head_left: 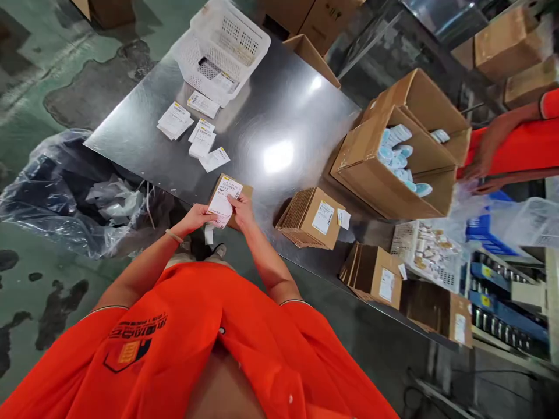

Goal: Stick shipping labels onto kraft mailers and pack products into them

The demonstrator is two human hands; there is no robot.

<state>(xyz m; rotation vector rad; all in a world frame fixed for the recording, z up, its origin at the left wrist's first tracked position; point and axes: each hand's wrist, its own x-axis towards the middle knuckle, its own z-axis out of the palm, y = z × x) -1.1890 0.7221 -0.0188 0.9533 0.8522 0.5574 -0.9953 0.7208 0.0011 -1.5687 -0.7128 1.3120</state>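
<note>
Far left: crumpled clear and dark plastic bag [65, 192] slumped on the green floor beside the brushed steel worktop [279, 116]. On the worktop's far end, a white perforated plastic basket [225, 49], tipped, with several small white printed slips [192, 128] scattered loose just in front of it.

At the near edge: left hand [198, 216] pinching the lower left edge of a white printed shipping label [223, 201], grip closed on paper between thumb and fingers. Right hand [241, 208] closed on the label's right edge, label held over a small flat brown cardboard box [233, 195] lying on the worktop edge. Label likely very light, thin and floppy, prone to curling or sticking if adhesive-backed; best taken by opposite edges, as here. Box probably light and stiff, easy to take by its sides. Yellow mark and barcode lines on the label visible; text too small to read.

Further right: 1 stack of flattened brown cartons [310, 218] bearing a white label, then an open brown carton [393, 169] filled with white and pale blue tubes. Far right: another person's hand [478, 163] with an orange sleeve, near that carton.
</note>
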